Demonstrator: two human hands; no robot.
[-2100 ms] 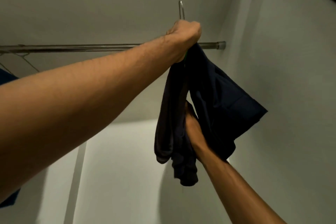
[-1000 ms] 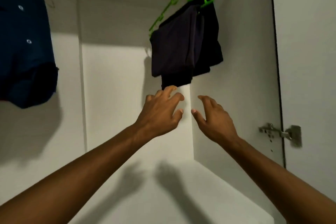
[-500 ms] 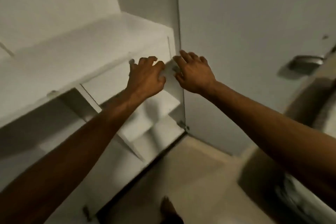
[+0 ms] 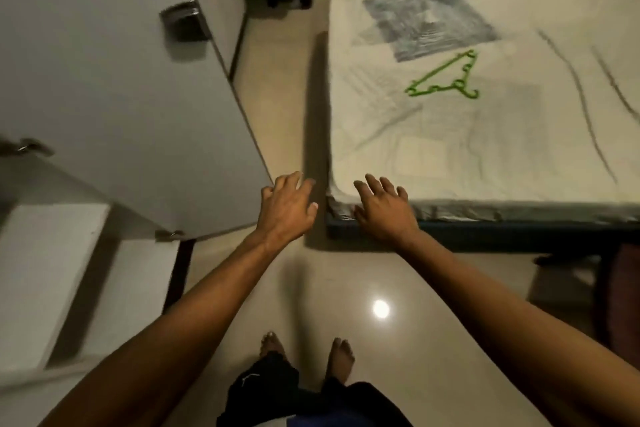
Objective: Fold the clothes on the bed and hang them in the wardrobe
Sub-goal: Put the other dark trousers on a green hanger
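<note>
Both hands reach forward, palms down, fingers loosely spread and holding nothing: left hand [image 4: 289, 208] above the floor, right hand [image 4: 382, 210] over the bed [image 4: 519, 149] corner. A green hanger [image 4: 446, 78] lies on the bed.

The hanger [image 4: 446, 78] lies on the bed [image 4: 519, 156] (wardrobe door [image 4: 114, 80] stands left).

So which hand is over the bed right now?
The right hand, spread over the white mattress corner; the left hand hangs over bare floor.
</note>
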